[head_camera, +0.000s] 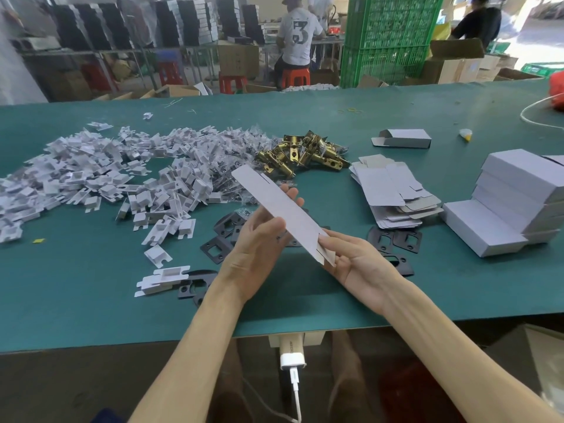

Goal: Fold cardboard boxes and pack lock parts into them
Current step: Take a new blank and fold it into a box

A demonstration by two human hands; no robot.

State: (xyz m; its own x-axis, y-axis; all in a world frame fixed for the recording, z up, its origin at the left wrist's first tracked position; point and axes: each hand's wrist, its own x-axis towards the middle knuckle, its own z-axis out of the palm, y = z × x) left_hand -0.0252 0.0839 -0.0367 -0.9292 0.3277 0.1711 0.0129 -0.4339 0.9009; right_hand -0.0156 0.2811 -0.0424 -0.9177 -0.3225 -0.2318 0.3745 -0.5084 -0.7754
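Two hands clamped on one flat box blank, up off bench for folding room. Grips mid-span w/ left hand, pinches near end w/ right hand, prob. to pop it open. Has brass latches, black plates just beyond, in reach for packing.

- A packing workshop in a small factory: a long green-covered workbench runs the width of the room.
- Loose stock lies on it in bulk: a heap of white card inserts, a pile of brass latches and black metal plates.
- Flat box blanks sit stacked beside finished white boxes piled at the right.
- Behind, a worker sits on a red stool at another bench, back to the camera.
- Tall green plastic crates, brown cartons and shelves of dark boxes line the back of the room.
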